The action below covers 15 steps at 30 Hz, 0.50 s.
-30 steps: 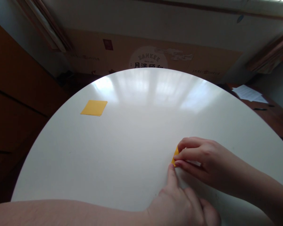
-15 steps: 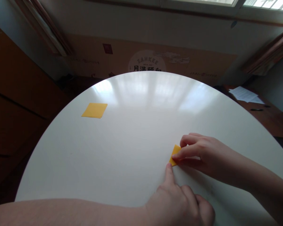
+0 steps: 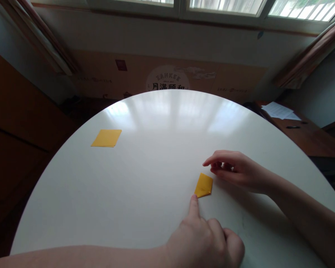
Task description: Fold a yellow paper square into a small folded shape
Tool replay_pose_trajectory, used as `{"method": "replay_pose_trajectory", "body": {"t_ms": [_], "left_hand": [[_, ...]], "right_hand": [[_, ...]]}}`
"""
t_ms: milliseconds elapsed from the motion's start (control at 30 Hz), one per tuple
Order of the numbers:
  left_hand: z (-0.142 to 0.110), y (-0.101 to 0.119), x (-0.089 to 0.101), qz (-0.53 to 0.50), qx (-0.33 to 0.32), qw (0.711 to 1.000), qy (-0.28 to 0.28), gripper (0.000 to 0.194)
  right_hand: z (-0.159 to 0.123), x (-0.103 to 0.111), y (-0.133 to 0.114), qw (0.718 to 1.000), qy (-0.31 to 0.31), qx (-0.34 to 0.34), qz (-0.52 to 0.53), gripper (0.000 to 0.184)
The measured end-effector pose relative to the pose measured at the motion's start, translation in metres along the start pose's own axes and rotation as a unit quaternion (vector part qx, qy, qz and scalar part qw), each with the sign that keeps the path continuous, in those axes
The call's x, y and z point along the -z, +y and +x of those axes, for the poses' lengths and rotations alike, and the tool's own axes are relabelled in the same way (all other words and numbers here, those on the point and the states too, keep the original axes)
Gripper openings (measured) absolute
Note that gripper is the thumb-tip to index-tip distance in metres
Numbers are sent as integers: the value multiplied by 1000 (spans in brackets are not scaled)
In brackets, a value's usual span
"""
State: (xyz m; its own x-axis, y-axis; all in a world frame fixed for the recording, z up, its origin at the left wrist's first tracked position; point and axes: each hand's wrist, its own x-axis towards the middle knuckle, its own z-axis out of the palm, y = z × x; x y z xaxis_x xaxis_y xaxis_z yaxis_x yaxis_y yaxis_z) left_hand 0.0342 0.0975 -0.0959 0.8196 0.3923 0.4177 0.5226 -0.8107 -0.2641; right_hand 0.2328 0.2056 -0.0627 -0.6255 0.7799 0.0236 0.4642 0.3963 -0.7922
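Note:
A small folded piece of yellow paper [image 3: 203,185] lies on the white table, its lower edge creased and slightly raised. My left hand [image 3: 205,238] comes in from the bottom; its stretched index fingertip presses on the paper's lower left corner, while the other fingers are curled under. Just above and to the right of the paper hovers my right hand [image 3: 234,167], fingers bent and apart, holding nothing and not touching the paper. Far to the left lies a flat stack of yellow paper sheets [image 3: 106,138], away from both hands.
The round white table [image 3: 145,167] fills most of the view, with window glare at its far edge. Beyond it stands a printed cardboard panel [image 3: 95,70] against the wall. White papers [image 3: 280,111] lie on a brown desk [image 3: 318,139] at the right.
My right hand has let go of the folded paper and lifted up and away from it. My left index finger stays on the paper's corner. The camera view has shifted slightly.

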Motion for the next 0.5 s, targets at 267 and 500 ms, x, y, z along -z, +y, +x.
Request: {"method": "replay_pose_trajectory", "body": {"t_ms": [267, 500], "left_hand": [[1, -9, 8, -55, -37, 994, -88, 31], [6, -15, 21, -107, -6, 980, -167, 17]], "right_hand": [[5, -1, 8, 997, -15, 72, 15, 20], [3, 2, 17, 991, 13, 23, 130, 19]]}}
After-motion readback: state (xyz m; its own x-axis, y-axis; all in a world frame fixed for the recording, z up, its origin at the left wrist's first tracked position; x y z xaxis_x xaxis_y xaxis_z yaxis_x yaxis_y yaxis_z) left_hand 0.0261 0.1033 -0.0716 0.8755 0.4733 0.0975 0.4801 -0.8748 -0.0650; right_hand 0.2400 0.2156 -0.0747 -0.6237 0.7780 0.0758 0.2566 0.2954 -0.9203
